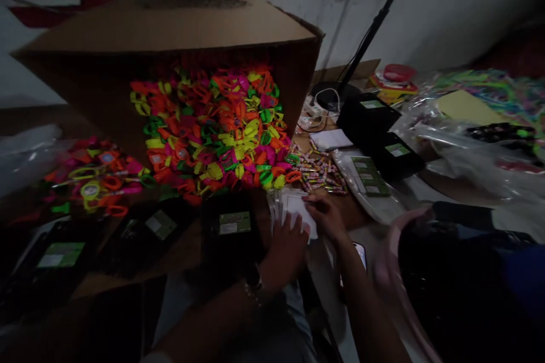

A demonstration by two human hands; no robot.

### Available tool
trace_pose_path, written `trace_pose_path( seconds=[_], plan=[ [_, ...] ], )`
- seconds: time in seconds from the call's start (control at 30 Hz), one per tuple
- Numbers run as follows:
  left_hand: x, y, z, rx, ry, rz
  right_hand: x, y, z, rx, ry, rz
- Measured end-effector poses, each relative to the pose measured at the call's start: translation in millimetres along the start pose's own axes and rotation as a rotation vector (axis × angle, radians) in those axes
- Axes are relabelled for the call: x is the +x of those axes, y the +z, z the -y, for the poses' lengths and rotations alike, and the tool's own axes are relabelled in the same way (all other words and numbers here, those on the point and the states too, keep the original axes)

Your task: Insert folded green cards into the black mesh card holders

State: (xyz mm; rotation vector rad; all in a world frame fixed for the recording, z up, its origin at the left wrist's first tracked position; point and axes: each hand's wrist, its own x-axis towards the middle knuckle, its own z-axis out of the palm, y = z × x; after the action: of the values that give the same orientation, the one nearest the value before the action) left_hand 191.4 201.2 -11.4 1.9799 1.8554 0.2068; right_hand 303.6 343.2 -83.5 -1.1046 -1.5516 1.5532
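Note:
My left hand (286, 249) grips a stack of small white cards or packets (293, 207) from below. My right hand (327, 214) rests its fingers on the top right of the same stack. Just beyond the stack lies a heap of small wrapped candies (317, 173). Behind them a big cardboard box (170, 34) lies on its side, spilling a pile of neon plastic toys (217, 125) in orange, pink, yellow and green. The scene is dim and partly blurred.
More neon toys (91, 178) lie at the left. Black packs with green labels (232, 224) sit in front, others (383, 136) at the right. Clear plastic bags (468, 147) fill the right side. A black stand pole (374, 22) rises behind. A dark bag (468, 283) sits near right.

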Motion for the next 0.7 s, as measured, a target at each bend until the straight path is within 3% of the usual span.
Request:
trace_pose_path(
  seconds=[0.1,0.2,0.37,0.43,0.53,0.6,0.7],
  plan=[
    [12.2,14.7,-2.3,0.007,-0.197,0.127,13.9,8.8,-6.0,-0.218,-0.104,-0.005],
    [24.5,22.9,-2.3,-0.005,-0.298,0.128,8.3,20.2,-10.1,-0.413,-0.187,-0.022],
    [23.6,7.1,-2.6,-0.003,-0.356,0.173,-16.9,40.0,-22.9,-0.616,-0.221,0.042],
    [4.6,-11.1,-0.8,-0.011,-0.270,0.155,-19.5,42.5,-25.5,-0.649,-0.231,0.052],
    [-41.9,-43.9,16.5,-0.111,-0.112,-0.033,-17.8,37.8,-20.5,-0.653,-0.226,-0.026],
    [-77.5,-62.9,42.7,-0.179,-0.198,-0.224,-20.5,32.9,-11.3,-0.632,-0.211,-0.118],
    [-126.3,-74.7,96.7,-0.297,-0.531,-0.455,-37.8,35.1,7.4,-0.578,-0.166,-0.207]
  ],
)
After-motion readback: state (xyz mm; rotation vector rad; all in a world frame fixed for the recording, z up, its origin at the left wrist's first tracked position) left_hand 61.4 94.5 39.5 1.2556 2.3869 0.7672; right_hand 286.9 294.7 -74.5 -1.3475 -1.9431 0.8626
